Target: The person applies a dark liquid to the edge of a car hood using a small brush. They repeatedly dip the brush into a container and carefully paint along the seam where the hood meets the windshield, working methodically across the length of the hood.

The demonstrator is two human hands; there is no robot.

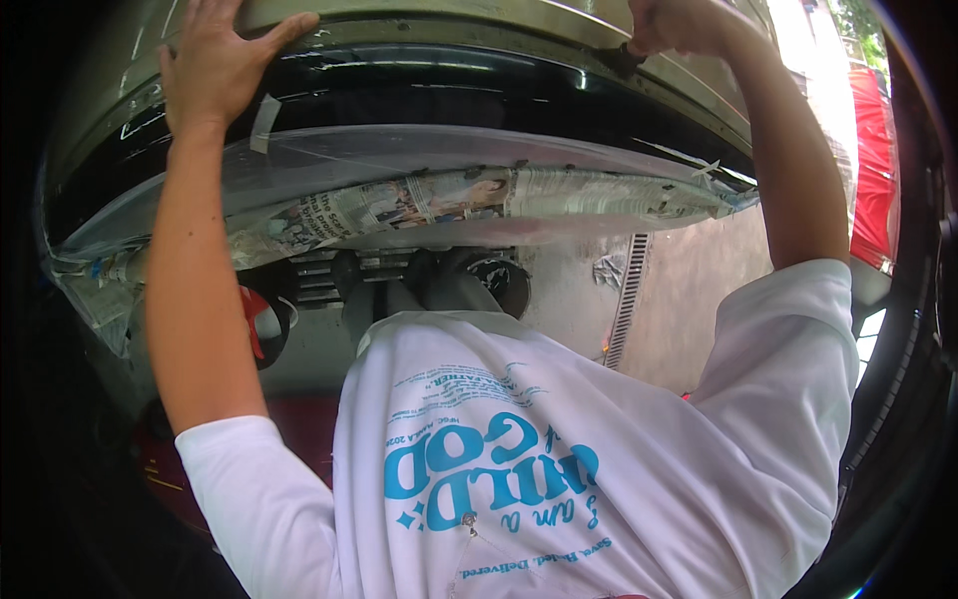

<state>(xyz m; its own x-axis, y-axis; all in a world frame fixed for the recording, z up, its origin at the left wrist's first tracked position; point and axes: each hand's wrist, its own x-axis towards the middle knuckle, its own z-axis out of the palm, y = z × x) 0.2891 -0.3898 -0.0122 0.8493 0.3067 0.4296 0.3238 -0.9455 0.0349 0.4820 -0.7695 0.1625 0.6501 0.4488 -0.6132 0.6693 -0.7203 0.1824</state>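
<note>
Across the top, a vehicle's olive-beige body panel (439, 18) curves above a glossy black section (399, 85). My left hand (215, 75) lies on the panel at the upper left, thumb stretched out and fingers spread. At the upper right my right hand (689, 25) is closed, gripping a small dark piece (621, 62) against the panel's lower edge; its kind is hard to make out. Clear plastic sheeting (349, 150) and folded newspaper (419, 200) cover the part below the black section. A pale strip of tape (264, 122) is stuck over the sheeting's upper edge, right of my left forearm.
Below the newspaper, a slotted drain grate (627, 299) crosses the concrete floor (679, 299). A dark round container (502, 285) stands near my legs. Beyond my left forearm is a red and white object (261, 324). Red fabric (871, 165) hangs at the far right.
</note>
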